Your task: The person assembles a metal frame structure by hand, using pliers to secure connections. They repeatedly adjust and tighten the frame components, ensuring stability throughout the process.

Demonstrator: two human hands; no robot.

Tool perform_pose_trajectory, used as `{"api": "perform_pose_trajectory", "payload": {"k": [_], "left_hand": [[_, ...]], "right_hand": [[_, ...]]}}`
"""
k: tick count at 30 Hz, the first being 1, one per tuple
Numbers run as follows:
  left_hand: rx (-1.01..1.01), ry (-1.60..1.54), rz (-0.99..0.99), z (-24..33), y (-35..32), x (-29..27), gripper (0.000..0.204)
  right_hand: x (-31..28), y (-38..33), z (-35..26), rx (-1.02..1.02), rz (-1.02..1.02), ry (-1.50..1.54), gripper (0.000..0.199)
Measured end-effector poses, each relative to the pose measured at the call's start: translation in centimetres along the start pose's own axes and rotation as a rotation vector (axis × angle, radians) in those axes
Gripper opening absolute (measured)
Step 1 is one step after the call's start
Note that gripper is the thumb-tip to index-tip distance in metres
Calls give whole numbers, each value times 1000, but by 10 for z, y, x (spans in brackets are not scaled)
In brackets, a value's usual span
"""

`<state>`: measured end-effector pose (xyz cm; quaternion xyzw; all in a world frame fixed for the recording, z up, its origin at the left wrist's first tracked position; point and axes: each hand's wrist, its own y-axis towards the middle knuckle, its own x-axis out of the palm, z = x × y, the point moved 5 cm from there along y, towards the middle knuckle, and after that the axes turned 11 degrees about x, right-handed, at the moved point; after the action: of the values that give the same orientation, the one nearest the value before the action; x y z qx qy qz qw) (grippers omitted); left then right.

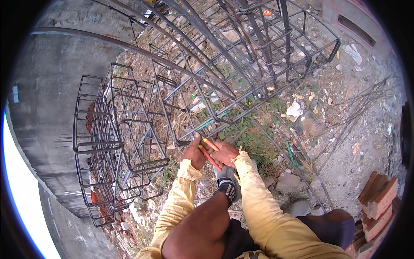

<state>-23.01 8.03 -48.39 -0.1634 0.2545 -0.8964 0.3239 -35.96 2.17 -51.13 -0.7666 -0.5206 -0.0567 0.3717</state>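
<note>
My right hand (226,154) is wrapped round a pair of pliers with red and yellow handles (211,144). The handles lie apart, and the jaws point up and left at the rebar cage (196,129). Close beside it, my left hand (194,156) has its fingers bent together at the cage's lower corner, thumb toward the bar. Whatever those fingers grip is too small to make out. A green strip (204,125) sits along the bar just above the hands. Both forearms wear yellow sleeves.
More rebar stirrups (98,149) stand on the left against a grey wall (39,103). Long bars (129,49) arch across the top. Red bricks (379,196) are stacked at the lower right. Loose wire (349,116), a green strap (291,154) and rubble litter the ground.
</note>
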Motion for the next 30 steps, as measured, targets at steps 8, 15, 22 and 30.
{"api": "perform_pose_trajectory", "payload": {"k": [8,15,22,30], "left_hand": [[-38,318,-199,10,-28,18,27],[-74,457,-72,37,-78,14,30],[134,579,90,47,-149,16,28],[151,468,167,-16,-167,-27,39]], "right_hand": [[1,-11,31,177,-223,629,55],[25,-14,32,140,-381,951,42],[36,-23,-11,-16,-456,603,31],[-25,19,22,-10,180,-27,28]]}}
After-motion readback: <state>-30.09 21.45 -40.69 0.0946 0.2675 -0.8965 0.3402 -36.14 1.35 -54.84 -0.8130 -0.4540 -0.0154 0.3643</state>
